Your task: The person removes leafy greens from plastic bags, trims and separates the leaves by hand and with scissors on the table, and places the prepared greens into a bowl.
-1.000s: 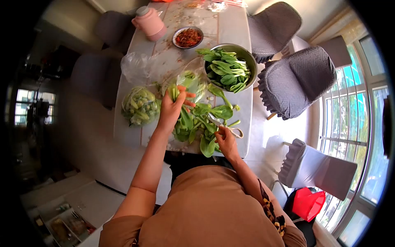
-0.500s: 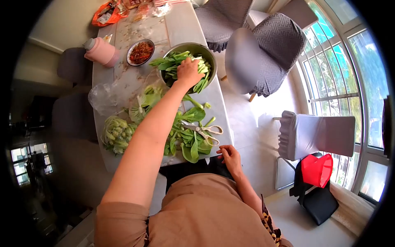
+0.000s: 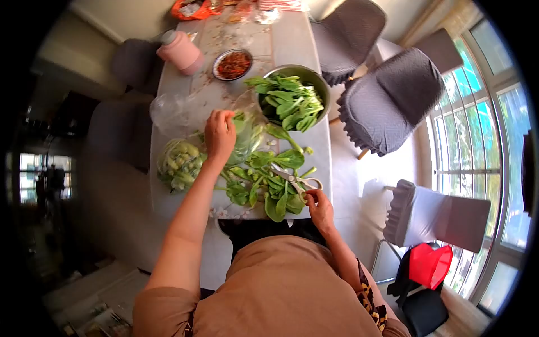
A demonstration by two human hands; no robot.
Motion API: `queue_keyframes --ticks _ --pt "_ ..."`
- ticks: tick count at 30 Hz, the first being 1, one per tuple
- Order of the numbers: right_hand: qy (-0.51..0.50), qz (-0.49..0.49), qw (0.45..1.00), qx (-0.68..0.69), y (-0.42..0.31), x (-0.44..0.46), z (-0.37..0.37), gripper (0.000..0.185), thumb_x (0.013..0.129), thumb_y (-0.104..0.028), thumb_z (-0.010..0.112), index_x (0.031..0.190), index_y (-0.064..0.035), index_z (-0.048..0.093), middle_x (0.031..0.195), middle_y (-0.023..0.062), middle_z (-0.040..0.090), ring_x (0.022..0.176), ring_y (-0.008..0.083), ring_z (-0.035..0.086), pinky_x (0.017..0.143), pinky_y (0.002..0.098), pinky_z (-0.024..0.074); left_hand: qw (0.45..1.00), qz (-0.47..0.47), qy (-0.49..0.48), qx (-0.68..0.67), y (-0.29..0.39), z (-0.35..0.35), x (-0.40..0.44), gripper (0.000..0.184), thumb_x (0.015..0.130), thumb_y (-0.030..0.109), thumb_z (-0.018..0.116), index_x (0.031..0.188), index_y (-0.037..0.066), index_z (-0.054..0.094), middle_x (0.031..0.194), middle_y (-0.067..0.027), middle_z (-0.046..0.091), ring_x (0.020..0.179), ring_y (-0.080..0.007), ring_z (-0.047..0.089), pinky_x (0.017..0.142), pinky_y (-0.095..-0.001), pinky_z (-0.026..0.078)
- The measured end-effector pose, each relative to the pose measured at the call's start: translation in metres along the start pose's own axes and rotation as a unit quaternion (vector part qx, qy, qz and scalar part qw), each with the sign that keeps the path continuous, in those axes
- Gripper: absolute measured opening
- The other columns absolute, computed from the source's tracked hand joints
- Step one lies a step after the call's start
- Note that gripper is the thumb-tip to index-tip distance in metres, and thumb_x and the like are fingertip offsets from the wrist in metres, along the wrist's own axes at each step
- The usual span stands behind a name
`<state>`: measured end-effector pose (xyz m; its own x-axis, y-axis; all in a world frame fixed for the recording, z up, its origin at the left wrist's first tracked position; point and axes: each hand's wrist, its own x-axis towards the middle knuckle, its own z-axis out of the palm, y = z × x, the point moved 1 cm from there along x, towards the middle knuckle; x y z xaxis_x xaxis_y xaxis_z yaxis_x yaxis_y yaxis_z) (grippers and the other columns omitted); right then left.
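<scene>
My left hand (image 3: 220, 135) is over the table with curled fingers, closed at the edge of a clear plastic bag (image 3: 247, 132) that has pale greens in it. My right hand (image 3: 320, 212) is at the near edge, its bent fingers closed at the lower handle loop of the scissors (image 3: 292, 178). The scissors rest on loose leafy greens (image 3: 255, 182) spread over the near part of the table. Beyond them, a metal basin (image 3: 321, 84) holds a heap of green vegetables (image 3: 292, 101), untouched by either hand.
A bagged bundle of pale green vegetables (image 3: 179, 163) lies left. Farther back are a bowl of reddish food (image 3: 233, 64), a pink thermos (image 3: 182, 51) and an orange bag (image 3: 191, 8). Covered chairs (image 3: 393, 101) flank the table (image 3: 219, 202); windows are on the right.
My left hand has left the greens in the basin and come back left, to the plastic bag. The right hand has moved up to the scissors' handle. The view has shifted.
</scene>
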<state>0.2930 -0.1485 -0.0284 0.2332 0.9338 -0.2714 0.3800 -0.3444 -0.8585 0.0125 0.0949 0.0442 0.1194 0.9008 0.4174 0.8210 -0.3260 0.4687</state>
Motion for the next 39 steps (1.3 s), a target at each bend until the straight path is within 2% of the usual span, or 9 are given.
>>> queue_keyframes --ticks 6,10,15,23,24,27,30,33,39 --pt "-0.092 -0.026 0.995 0.002 -0.026 0.009 0.016 0.017 0.098 -0.013 0.058 0.109 -0.0019 0.066 0.091 0.0112 0.075 0.079 0.0216 0.073 0.071 0.0332 0.0555 0.993 0.044 -0.102 0.033 -0.043 -0.025 -0.089 0.013 0.095 0.01 0.061 0.105 0.005 0.068 0.097 -0.0123 0.067 0.091 -0.0315 0.063 0.078 -0.0485 0.051" --pt "-0.142 -0.02 0.99 0.005 -0.031 0.003 0.03 0.016 0.099 -0.013 0.058 0.108 -0.002 0.066 0.089 0.0108 0.075 0.079 0.0213 0.073 0.071 0.0325 0.056 0.98 0.03 -0.193 0.035 -0.039 -0.029 -0.11 0.016 0.096 0.009 0.059 0.106 0.006 0.07 0.097 -0.0102 0.065 0.094 -0.0308 0.061 0.085 -0.0458 0.05" --pt "-0.171 -0.029 0.985 -0.001 -0.036 -0.006 0.04 0.016 0.099 -0.013 0.057 0.107 -0.002 0.066 0.089 0.0109 0.076 0.08 0.0215 0.074 0.071 0.0327 0.0565 0.995 0.074 -0.066 0.031 -0.029 -0.029 -0.079 0.015 0.083 -0.003 0.063 0.097 0.003 0.065 0.098 -0.0107 0.058 0.096 -0.0315 0.058 0.081 -0.045 0.049" --pt "-0.13 -0.019 0.991 -0.011 -0.029 -0.02 0.033 0.017 0.1 -0.012 0.057 0.109 0.0002 0.065 0.09 0.01 0.075 0.076 0.0171 0.071 0.067 0.0298 0.0548 0.987 0.118 -0.11 0.006 -0.042 0.024 -0.003 0.01 0.085 -0.001 0.062 0.094 0.003 0.067 0.098 -0.012 0.058 0.094 -0.0329 0.059 0.081 -0.0447 0.052" --pt "-0.123 -0.021 0.992 -0.018 -0.028 -0.023 0.031 0.018 0.1 -0.012 0.056 0.109 0.0011 0.064 0.09 0.0093 0.075 0.074 0.0149 0.07 0.064 0.0284 0.054 0.974 0.089 -0.201 0.059 -0.043 0.033 0.003 0.01 0.088 0.01 0.068 0.095 0.002 0.068 0.101 -0.0134 0.059 0.098 -0.033 0.061 0.084 -0.0439 0.053" --pt "-0.098 0.005 0.995 -0.008 -0.02 -0.033 0.027 0.017 0.1 -0.011 0.056 0.109 0.0006 0.064 0.09 0.0097 0.074 0.072 0.0142 0.069 0.064 0.0283 0.0537 0.943 -0.009 -0.299 0.149 -0.042 0.054 0.01 0.025 0.089 0.022 0.073 0.103 0.002 0.068 0.111 -0.0148 0.059 0.103 -0.0328 0.062 0.087 -0.0431 0.054" --pt "-0.076 0.037 0.996 0.018 -0.018 -0.044 0.023 0.017 0.1 -0.011 0.057 0.11 -0.0001 0.064 0.089 0.0095 0.074 0.073 0.0139 0.069 0.064 0.0282 0.0535 0.931 -0.038 -0.299 0.208 -0.037 0.065 0.012 0.052 0.084 0.037 0.079 0.12 0.003 0.064 0.125 -0.017 0.056 0.112 -0.0338 0.06 0.09 -0.0459 0.054" --pt "-0.063 0.077 0.994 0.041 -0.012 -0.051 0.02 0.017 0.1 -0.012 0.057 0.111 -0.001 0.065 0.089 0.0089 0.074 0.072 0.0136 0.068 0.064 0.0282 0.0534 0.926 -0.158 -0.321 0.116 -0.032 0.068 0.018 0.069 0.082 0.044 0.08 0.135 0.006 0.055 0.132 -0.0179 0.053 0.12 -0.0357 0.057 0.093 -0.0497 0.052" --pt "-0.048 0.083 0.995 0.035 -0.003 -0.058 0.017 0.018 0.101 -0.013 0.057 0.111 -0.0018 0.065 0.088 0.0084 0.074 0.073 0.0139 0.069 0.064 0.0279 0.0531 0.921 -0.212 -0.325 0.018 -0.058 0.082 0.016 0.064 0.09 0.047 0.07 0.138 0.008 0.053 0.137 -0.0175 0.053 0.121 -0.036 0.057 0.1 -0.0487 0.049"
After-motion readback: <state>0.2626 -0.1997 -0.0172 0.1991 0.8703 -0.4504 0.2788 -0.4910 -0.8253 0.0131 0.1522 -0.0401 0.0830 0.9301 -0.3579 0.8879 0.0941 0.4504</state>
